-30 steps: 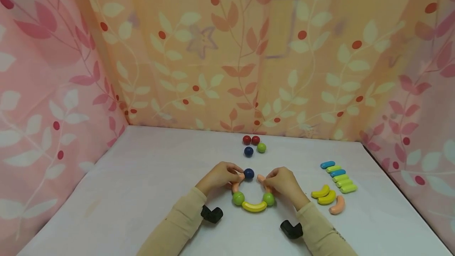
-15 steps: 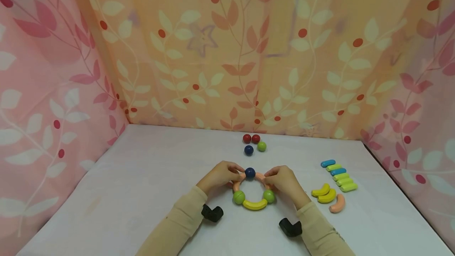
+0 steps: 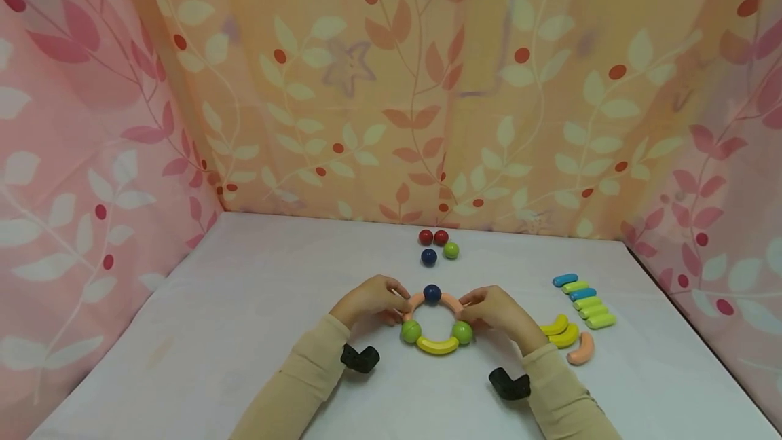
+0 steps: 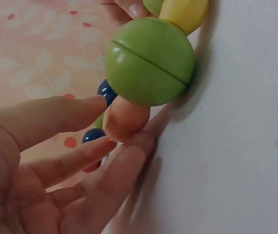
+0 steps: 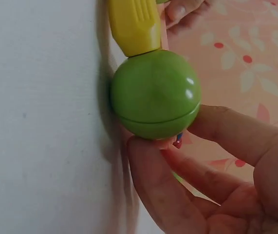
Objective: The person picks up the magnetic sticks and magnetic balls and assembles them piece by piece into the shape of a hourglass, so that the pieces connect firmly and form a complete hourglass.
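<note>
A ring of toy pieces lies on the table: a dark blue ball (image 3: 432,293) at the far side, two salmon curved pieces (image 3: 452,303), two green balls (image 3: 411,331) and a yellow curved piece (image 3: 437,345) nearest me. My left hand (image 3: 374,299) is at the ring's left side. Its loosely extended fingers touch the left salmon piece (image 4: 126,119) below the large green ball (image 4: 151,61). On the opposite side my right hand (image 3: 495,311) has fingertips against the right salmon piece. In the right wrist view, the green ball (image 5: 156,92) hides the thumb tip.
Beyond the ring sit two red balls (image 3: 425,237), a blue ball (image 3: 429,257) and a green ball (image 3: 451,250). To the right lie several blue and lime short rods (image 3: 588,303), yellow curved pieces (image 3: 565,336) and a salmon piece (image 3: 581,349). Patterned curtains (image 3: 379,87) border the white table (image 3: 244,277).
The gap beside the blue ball has closed, the right salmon piece now meeting it. Both hands have shifted outward and down the ring's sides, and their pinch on the salmon pieces has loosened.
</note>
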Demonstrator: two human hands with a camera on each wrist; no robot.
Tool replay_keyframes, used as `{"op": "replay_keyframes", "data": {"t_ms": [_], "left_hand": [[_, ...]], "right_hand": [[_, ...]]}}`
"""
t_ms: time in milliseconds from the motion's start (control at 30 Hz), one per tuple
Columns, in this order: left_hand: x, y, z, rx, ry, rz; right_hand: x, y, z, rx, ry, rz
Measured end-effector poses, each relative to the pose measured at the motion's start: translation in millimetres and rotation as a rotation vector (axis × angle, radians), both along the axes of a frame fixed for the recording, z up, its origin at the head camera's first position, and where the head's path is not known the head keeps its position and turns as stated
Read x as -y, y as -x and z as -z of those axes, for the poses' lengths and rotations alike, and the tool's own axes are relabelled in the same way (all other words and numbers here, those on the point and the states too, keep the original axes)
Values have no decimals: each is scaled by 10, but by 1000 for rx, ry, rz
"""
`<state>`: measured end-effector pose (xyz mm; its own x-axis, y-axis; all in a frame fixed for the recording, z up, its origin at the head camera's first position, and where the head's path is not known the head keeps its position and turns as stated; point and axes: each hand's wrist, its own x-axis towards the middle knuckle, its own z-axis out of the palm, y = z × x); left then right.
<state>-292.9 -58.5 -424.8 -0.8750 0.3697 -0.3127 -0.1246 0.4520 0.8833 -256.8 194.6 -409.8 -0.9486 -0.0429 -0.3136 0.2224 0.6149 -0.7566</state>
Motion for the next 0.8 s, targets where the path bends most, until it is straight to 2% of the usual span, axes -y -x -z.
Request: {"op": "replay_keyframes", "data": {"t_ms": [67, 167, 300, 500, 800], "left_hand": [[-8, 4, -7, -11, -4, 7], [-24, 20, 4, -40, -19, -31], [-29, 43, 35, -30, -69, -79], [38, 98, 72, 9, -112, -19], [82, 104, 38, 6, -15, 43]], "right_hand": [[-9, 1, -2, 3, 7, 0], [-17, 10, 5, -4, 8, 2], [-29, 36, 25, -31, -13, -2], [-39, 59, 29, -36, 13, 9], [-53, 90, 49, -31, 61, 28]]}}
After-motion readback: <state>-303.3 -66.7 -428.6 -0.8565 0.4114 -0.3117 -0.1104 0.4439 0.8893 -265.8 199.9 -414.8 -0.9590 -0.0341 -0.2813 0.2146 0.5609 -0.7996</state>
